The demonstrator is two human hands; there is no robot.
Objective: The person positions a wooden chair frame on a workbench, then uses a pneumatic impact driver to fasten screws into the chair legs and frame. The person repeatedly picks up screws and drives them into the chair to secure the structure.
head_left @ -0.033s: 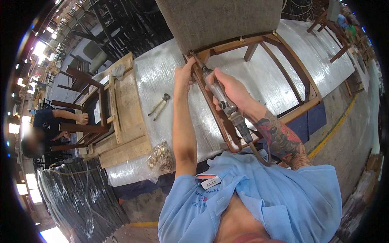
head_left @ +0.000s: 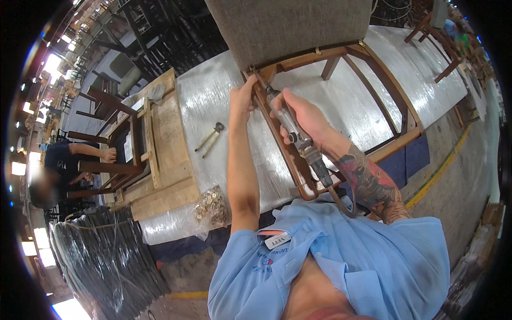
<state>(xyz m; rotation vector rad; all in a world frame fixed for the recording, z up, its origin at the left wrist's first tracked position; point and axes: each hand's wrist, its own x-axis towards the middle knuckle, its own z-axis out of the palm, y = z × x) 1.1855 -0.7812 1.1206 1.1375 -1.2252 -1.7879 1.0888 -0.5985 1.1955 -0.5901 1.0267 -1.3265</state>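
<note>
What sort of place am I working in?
Probably a furniture workshop: your right hand holds a driver-like tool at a wooden chair frame, pincers lie nearby, and a co-worker is at another chair.

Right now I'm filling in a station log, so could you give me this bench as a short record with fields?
Right hand: right hand wrapped around a power tool
Left hand: left hand at the far left corner of the frame, by the tool's tip; exact grip unclear
Workpiece: wooden chair frame, grey upholstered panel at its far edge
Surface: plastic-covered table
Loose items: pincers with pale handles; clear bag of small parts
Nearby: co-worker's hand at another wooden chair
</note>
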